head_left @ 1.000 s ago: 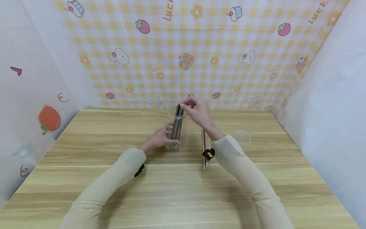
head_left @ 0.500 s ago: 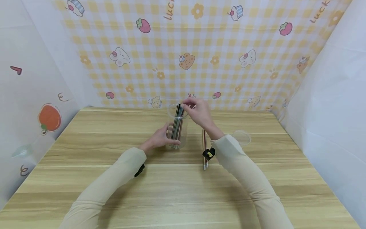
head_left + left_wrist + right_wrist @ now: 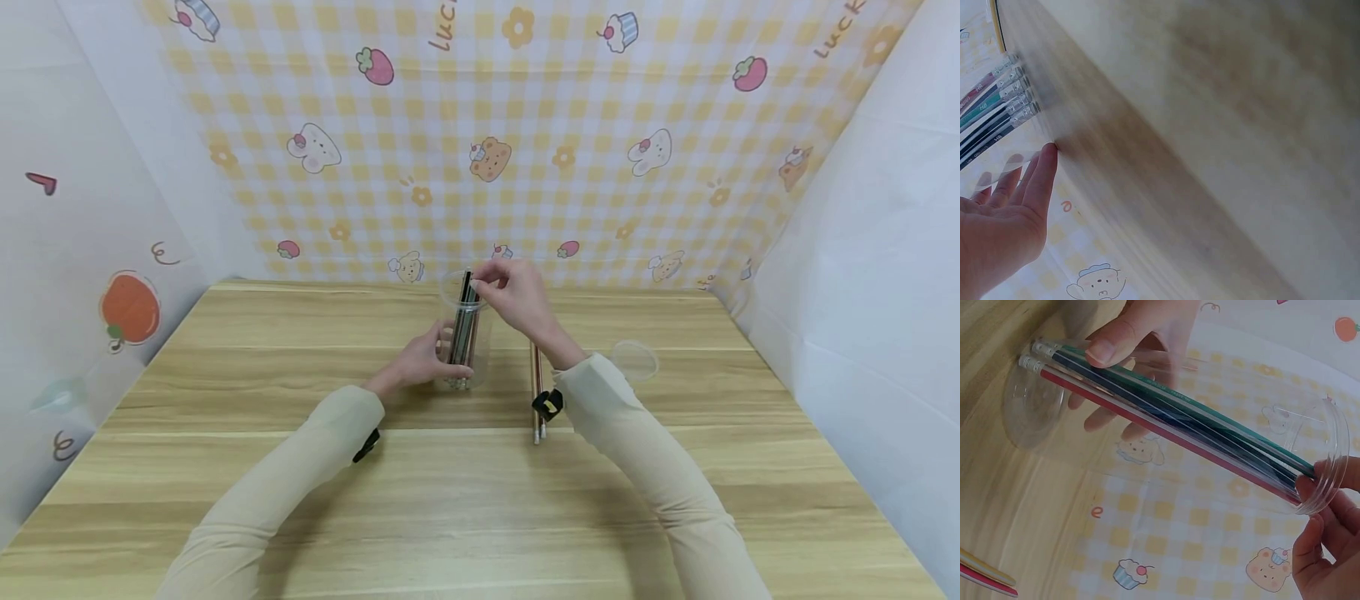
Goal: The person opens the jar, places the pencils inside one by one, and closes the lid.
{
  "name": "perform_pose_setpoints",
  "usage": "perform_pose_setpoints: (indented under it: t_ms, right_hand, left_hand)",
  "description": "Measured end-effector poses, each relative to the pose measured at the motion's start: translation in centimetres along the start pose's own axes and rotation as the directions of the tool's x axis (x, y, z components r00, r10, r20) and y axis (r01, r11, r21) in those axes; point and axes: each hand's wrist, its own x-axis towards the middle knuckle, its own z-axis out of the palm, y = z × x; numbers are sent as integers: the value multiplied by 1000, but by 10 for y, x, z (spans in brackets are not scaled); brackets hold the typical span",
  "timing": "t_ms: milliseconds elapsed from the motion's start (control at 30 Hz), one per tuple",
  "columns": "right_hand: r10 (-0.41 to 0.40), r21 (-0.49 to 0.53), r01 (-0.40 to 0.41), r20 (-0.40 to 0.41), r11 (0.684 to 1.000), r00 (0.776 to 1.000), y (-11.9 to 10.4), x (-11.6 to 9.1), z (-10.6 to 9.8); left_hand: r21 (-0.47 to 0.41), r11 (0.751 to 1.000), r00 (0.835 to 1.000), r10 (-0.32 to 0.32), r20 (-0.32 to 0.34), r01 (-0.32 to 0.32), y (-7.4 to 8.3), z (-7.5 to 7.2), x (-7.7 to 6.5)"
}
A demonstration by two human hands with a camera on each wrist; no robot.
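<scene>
A tall clear plastic jar (image 3: pixel 483 354) stands on the table, holding several pencils (image 3: pixel 461 333) that lean together with their eraser ends down. My left hand (image 3: pixel 418 360) grips the jar low on its left side, thumb across the front and fingers behind the wall. At the jar's mouth, my right hand (image 3: pixel 521 296) pinches the upper ends of the pencils between thumb and fingers. In the right wrist view, green, dark blue and red pencils (image 3: pixel 1147 422) show through the jar wall, with fingertips (image 3: pixel 1305 485) at their ends inside the rim. The pencil tips are partly hidden.
Two loose pencils (image 3: pixel 537 379) lie on the wooden table (image 3: pixel 480 508) below my right forearm. A clear round lid (image 3: pixel 635 360) lies to their right. A yellow checked cloth (image 3: pixel 420 125) hangs behind the table, with white sheets at both sides.
My right hand's fingertips have shifted slightly down and left at the pencil ends. My left hand and the jar stay in place.
</scene>
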Motion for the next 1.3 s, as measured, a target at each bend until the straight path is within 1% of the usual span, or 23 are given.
perform_pose_setpoints:
  t_ms: [167, 300, 400, 500, 567, 633, 733, 800, 867, 933, 1033, 1200, 1300]
  right_hand:
    - [5, -6, -5, -36, 1000, 999, 3, -1, -1]
    - [72, 77, -67, -68, 995, 995, 5, -2, -5]
    - [149, 163, -131, -101, 978, 984, 8, -2, -12]
    - [220, 220, -190, -120, 957, 968, 13, -2, -20]
    - [258, 245, -221, -129, 944, 958, 19, -2, -25]
    - [278, 258, -238, -132, 936, 951, 25, -3, -29]
    - [310, 269, -268, -125, 925, 943, 37, -6, -33]
    - [336, 279, -297, -104, 913, 936, 45, -9, -35]
    - [384, 291, -351, -64, 890, 921, 53, -13, -37]
    - [437, 309, -410, -22, 858, 899, 62, -18, -37]
    - [510, 310, -498, 45, 810, 859, 75, -25, -36]
    - [589, 296, -596, 124, 746, 799, 96, -35, -29]
    - [616, 283, -633, 156, 721, 772, 106, -40, -25]
  left_hand:
    - [-8, 1000, 1000, 0, 3, 0, 1, 0, 0]
    - [-10, 1000, 1000, -4, 5, 4, 1, 0, -1]
    - [-5, 1000, 1000, -14, 3, 14, 1, 0, 0]
    - [-3, 1000, 1000, -21, 1, 21, 1, 0, 0]
    - [-1, 1000, 1000, -19, 5, 19, 1, 0, 0]
    - [0, 1000, 1000, -18, 7, 18, 1, 0, 0]
    - [0, 1000, 1000, -13, 16, 13, 2, -1, -1]
    - [-14, 1000, 1000, -16, 21, 16, 5, -2, -3]
    - [-21, 1000, 999, -12, 31, 12, 14, -3, -8]
    - [-26, 1000, 999, -14, 39, 15, 23, -5, -13]
    - [-15, 1000, 999, -21, 44, 22, 37, -7, -21]
    - [-6, 1000, 999, -19, 39, 19, 42, -7, -25]
    - [-9, 1000, 999, -19, 42, 20, 41, -8, -24]
